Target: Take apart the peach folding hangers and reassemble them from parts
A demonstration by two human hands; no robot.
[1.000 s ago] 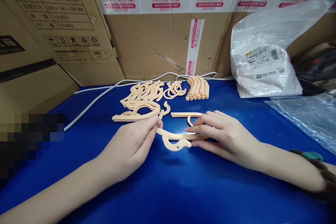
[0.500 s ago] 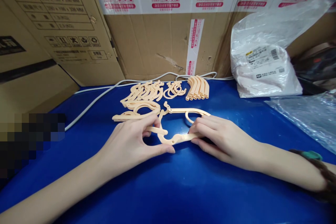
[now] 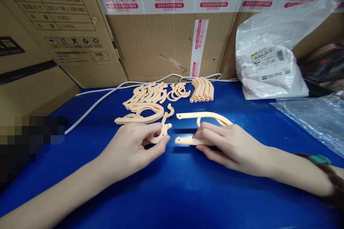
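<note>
My left hand [image 3: 139,143] pinches a beige plastic hanger hook [image 3: 164,128] between thumb and fingers; its curved tip stands up toward the back. My right hand [image 3: 228,143] is closed on a beige hanger arm frame [image 3: 188,141], two bars with holed ends pointing left and a curved loop between them. A gap separates the bar ends from the hook. The right part of the frame is hidden by my right hand. Close behind my left hand lie folded beige hanger pieces [image 3: 145,112].
Farther back on the blue table [image 3: 172,193] are a pile of curved pieces [image 3: 147,93], several hooks [image 3: 177,92] and a row of stacked arms [image 3: 202,90]. A white cable [image 3: 99,109] runs behind them. Cardboard boxes [image 3: 156,43] form the back; a white plastic bag [image 3: 268,68] stands right.
The hook and the arm frame, touching half a second ago, are now apart. The frame has shifted right in my right hand, and the hook has turned and moved slightly left.
</note>
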